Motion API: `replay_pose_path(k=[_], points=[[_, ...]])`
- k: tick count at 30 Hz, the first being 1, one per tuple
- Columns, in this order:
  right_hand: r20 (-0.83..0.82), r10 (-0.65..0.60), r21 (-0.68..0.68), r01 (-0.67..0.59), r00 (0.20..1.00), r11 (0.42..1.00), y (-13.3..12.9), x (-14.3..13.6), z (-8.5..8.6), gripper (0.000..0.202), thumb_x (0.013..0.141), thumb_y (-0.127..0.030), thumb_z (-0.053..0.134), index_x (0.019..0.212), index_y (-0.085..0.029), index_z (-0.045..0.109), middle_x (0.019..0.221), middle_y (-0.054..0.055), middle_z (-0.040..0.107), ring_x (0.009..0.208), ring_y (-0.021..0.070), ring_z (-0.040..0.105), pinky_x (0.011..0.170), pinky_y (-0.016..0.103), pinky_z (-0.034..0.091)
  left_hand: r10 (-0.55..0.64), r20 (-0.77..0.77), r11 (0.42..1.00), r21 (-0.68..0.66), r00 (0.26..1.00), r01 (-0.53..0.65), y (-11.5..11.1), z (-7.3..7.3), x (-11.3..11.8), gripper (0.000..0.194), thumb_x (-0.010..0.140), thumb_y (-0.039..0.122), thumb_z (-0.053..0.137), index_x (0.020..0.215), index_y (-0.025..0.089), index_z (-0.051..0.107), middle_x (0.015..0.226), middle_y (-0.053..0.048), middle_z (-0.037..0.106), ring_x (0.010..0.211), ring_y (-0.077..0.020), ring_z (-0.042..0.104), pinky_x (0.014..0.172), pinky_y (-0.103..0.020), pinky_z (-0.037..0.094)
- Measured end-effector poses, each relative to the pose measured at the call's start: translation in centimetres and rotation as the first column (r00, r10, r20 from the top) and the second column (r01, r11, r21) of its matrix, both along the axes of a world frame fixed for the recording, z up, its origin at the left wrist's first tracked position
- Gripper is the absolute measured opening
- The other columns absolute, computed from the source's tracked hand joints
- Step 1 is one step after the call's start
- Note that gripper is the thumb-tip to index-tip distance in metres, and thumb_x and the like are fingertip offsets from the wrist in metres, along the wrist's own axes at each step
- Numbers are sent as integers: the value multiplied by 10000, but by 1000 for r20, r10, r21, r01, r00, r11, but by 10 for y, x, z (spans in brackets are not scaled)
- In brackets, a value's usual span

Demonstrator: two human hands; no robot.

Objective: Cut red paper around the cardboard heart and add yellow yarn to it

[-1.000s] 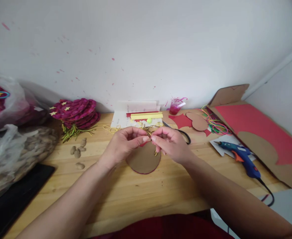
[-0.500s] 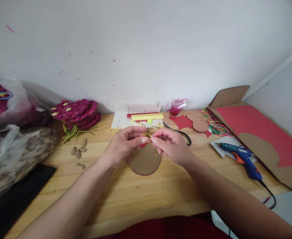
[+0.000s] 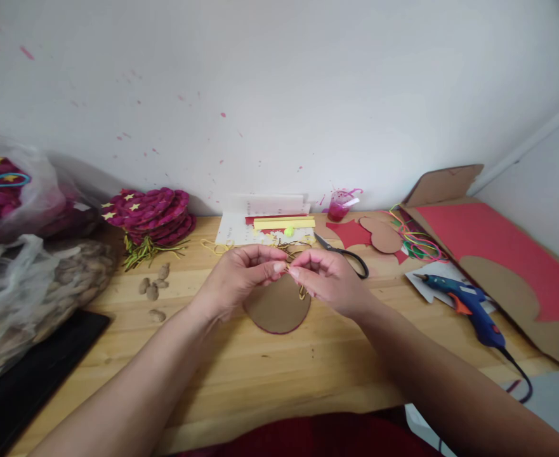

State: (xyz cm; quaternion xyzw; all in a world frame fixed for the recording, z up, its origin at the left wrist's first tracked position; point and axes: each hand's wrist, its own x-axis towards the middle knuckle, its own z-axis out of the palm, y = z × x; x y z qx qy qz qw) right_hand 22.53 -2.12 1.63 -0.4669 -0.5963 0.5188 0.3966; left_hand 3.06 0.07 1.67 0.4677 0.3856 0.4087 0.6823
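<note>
My left hand [image 3: 241, 276] and my right hand [image 3: 330, 279] meet above a rounded cardboard piece [image 3: 278, 311], fingertips pinched close together. Between them they grip thin yellow-brown yarn [image 3: 302, 292], and a loop of it dangles below my right fingers. My fingers hide most of the strand. The cardboard lies flat on the table, its upper part covered by the hands. Scissors [image 3: 353, 259] with black handles rest just beyond my right hand. Behind both hands are yellow and red paper strips [image 3: 283, 223] on white paper, with a small lime-green ball [image 3: 289, 232].
At left, a stack of magenta peanut-covered pieces [image 3: 153, 216], several loose peanuts [image 3: 151, 291] and a bag of peanuts [image 3: 82, 273]. At right, a blue glue gun [image 3: 469, 304], coloured cords [image 3: 419, 241], cardboard with red sheet [image 3: 502, 247]. A cup of magenta paint [image 3: 339, 208] stands by the wall.
My fingertips have drawn closer together on the yarn, and my left fingers have curled in a little. The whole view has shifted slightly; the things on the table lie as before.
</note>
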Motion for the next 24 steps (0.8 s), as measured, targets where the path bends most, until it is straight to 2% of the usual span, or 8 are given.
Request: replay_pose_path(k=[7,10,13,15,17,19,21,24], points=[[22,-42,62,41,999,997,4,4,-5,192,849,-365,711,842,-174,691,659,-21,621,494,63,462,429,196,349,23,-164,975,220,986,14,0,2,-4,202,753,318,848,817,160,741,757,-22,725,680,-103,586,647,-216,441],[-81,-111,1,112,990,994,7,7,-6,226,822,-407,742,842,-188,691,731,-8,663,509,70,512,419,195,391,7,-239,956,287,971,64,-2,7,-8,149,776,298,821,799,170,750,748,-9,723,667,-98,579,636,-212,432],[-228,-208,-70,197,951,978,9,7,-5,265,765,-431,800,824,-200,682,827,22,701,717,140,667,423,179,427,-88,-277,930,322,957,179,-6,10,-7,96,795,272,803,778,190,758,733,6,726,653,-99,587,618,-209,426],[-289,-219,-105,197,932,975,7,4,-3,280,743,-432,821,818,-202,679,881,33,712,800,162,694,412,169,431,-105,-293,899,380,950,217,-9,10,-5,52,816,241,785,782,208,763,745,15,740,666,-103,611,627,-210,437],[-310,-160,-138,123,937,983,4,0,-3,284,748,-434,821,813,-196,680,856,23,703,695,129,667,402,173,441,-38,-322,851,486,946,200,-13,9,-2,47,837,201,766,793,217,764,761,21,750,683,-105,629,642,-212,449],[-330,-80,-177,22,941,984,0,-5,-3,289,760,-433,811,814,-189,666,801,10,691,602,107,638,391,177,441,74,-353,774,610,933,170,-15,8,0,66,855,166,747,814,215,759,758,21,748,693,-105,639,660,-216,457],[-355,-35,-207,-42,934,978,-3,-8,-4,285,764,-417,803,820,-185,648,742,0,680,561,105,636,372,167,404,196,-377,675,722,905,154,-16,6,0,89,864,125,730,843,209,752,771,16,745,715,-108,648,685,-223,465],[-341,-39,-231,-44,939,972,-5,-8,-5,238,779,-371,783,825,-177,653,625,-24,637,480,82,578,368,157,350,333,-379,513,841,863,172,-15,5,-2,109,878,92,706,889,195,739,815,-4,739,762,-121,656,715,-238,474]])
